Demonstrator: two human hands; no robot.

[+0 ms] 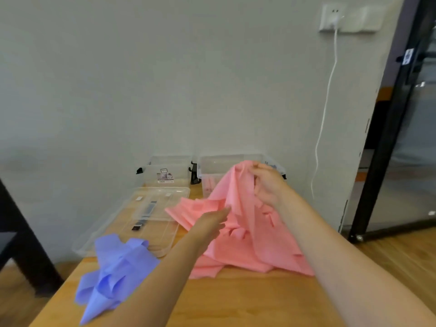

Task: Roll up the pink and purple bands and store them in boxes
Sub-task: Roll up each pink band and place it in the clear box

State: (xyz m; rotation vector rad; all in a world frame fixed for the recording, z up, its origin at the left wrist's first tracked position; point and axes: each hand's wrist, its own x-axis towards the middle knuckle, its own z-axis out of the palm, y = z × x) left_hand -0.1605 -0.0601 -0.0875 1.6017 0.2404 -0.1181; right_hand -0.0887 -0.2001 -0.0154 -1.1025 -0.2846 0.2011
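The pink band (245, 237) lies crumpled in the middle of the wooden table (236, 300), with one part lifted into a peak. My right hand (266, 182) grips that peak and holds it up in front of the right clear box (226, 161). With fingers straight, my left hand (212, 223) reaches onto the band's left folds and touches them. The purple band (115, 265) sits in a loose heap at the table's left front edge, partly hanging over it. A second clear box (167, 172) stands to the left of the first, against the wall.
A clear lid (132, 218) lies flat on the table in front of the left box, its near edge under the purple band. A white cable (326, 109) hangs down the wall at right. A black-framed glass door (389, 138) stands at right, dark furniture (21, 232) at left.
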